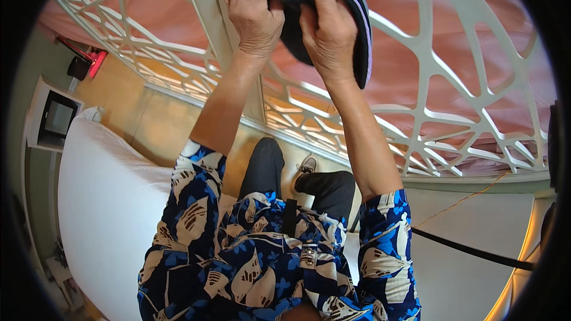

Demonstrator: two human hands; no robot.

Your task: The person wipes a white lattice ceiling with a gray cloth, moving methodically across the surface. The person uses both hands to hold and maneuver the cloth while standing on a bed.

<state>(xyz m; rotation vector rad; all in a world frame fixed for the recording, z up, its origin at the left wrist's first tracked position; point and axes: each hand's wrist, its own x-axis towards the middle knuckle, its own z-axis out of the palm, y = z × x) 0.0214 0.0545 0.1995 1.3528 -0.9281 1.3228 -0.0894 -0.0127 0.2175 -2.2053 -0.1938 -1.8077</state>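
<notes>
Up at the top of the view I hold a piece of grey and black fabric (290,31) with a lavender stripe along its right border. My left hand (254,13) pinches its grey part, fingers bent over the top edge. Close beside it, my right hand (332,31) grips the portion nearer the striped border, the thumb and index finger bent onto the cloth. Both arms reach forward, and the fabric hangs in front of a white lattice screen (421,35). Its upper edge runs out of the picture, so its full shape cannot be told.
Pinkish-red cloth (392,67) shows behind the screen. A bed with a white sheet (116,196) lies at left, near a boxy white unit (80,103). Farther back, a red broom (97,63) stands on the tiled floor (147,111). A black strap (473,249) crosses a white surface (464,285) at right.
</notes>
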